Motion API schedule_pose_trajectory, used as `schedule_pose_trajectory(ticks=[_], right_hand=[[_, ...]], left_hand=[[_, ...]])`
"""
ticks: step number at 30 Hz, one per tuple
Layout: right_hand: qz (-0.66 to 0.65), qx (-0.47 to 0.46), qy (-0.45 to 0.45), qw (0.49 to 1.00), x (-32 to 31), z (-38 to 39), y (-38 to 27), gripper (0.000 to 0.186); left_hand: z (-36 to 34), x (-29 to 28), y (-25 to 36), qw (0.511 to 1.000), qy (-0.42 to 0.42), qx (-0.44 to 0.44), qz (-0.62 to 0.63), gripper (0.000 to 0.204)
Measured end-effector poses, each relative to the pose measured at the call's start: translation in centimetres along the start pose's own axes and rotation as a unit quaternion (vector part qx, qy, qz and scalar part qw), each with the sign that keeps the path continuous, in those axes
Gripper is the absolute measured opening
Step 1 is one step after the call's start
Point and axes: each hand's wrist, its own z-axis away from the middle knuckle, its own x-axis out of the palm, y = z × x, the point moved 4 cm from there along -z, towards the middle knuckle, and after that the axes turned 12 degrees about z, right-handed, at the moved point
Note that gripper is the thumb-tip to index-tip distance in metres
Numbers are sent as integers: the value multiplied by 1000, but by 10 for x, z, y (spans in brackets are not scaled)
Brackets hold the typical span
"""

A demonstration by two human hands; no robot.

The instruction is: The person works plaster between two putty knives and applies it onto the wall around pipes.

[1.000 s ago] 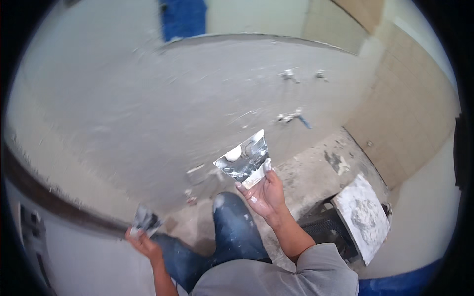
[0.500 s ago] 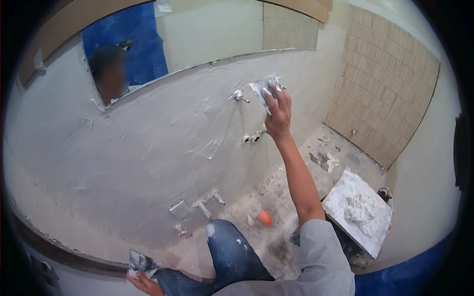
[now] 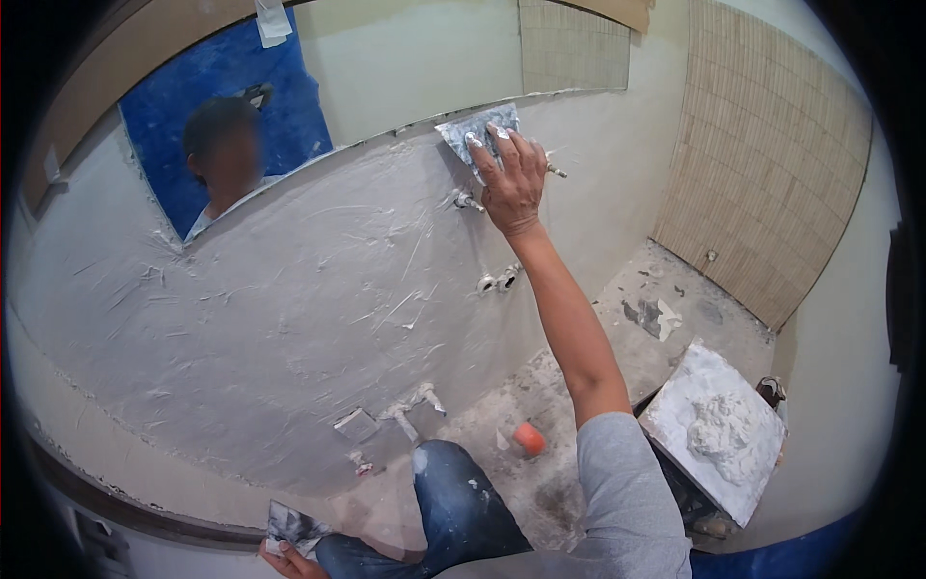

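Note:
My right hand (image 3: 511,183), arm stretched out, presses a flat putty-smeared scraper (image 3: 463,128) against the grey wall (image 3: 280,309), just below the edge of a mirror (image 3: 415,58). Its fingers lie spread over the blade, with white putty on the tips. Close to that hand, a pipe stub (image 3: 470,203) and a second stub (image 3: 557,171) stick out of the wall. Low at the left, my left hand (image 3: 297,564) grips another smeared scraper (image 3: 292,526) beside my knee. Ridges and streaks of putty mark the wall's surface.
A white board (image 3: 666,410) bearing a putty heap (image 3: 721,425) stands at the right. An orange-red cup-like object (image 3: 529,439) lies on the dusty floor (image 3: 569,386). Lower fittings (image 3: 422,399) and drain openings (image 3: 487,283) project from the wall. Beige tiles (image 3: 762,164) cover the far wall.
My right hand has moved left and up along the wall with its scraper, now near the mirror edge. My left hand still holds the other scraper low down; the view has shifted slightly.

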Motion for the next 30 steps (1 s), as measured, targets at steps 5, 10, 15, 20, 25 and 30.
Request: schedule_pose_trajectory(ticks=[5,10,15,20,25,30], right_hand=[[-16,-10,9,1000,7,-4,-2,43],[-43,-27,-3,999,12,-5,-5,49],[-78,-38,-81,993,8,-6,-5,60],[-112,-51,-114,986,-10,-12,0,61],[-88,-99,-141,981,-17,-6,9,57],[-64,-63,-84,992,-24,5,15,57]], left_hand=[[0,-10,-8,999,-29,12,-44,38],[5,-8,-12,999,-18,18,-39,38],[14,-8,-23,996,39,15,-78,37],[12,0,-11,999,-32,-12,-30,35],[9,-9,-17,997,-34,16,-73,35],[9,-15,-16,999,-32,-3,-11,38]])
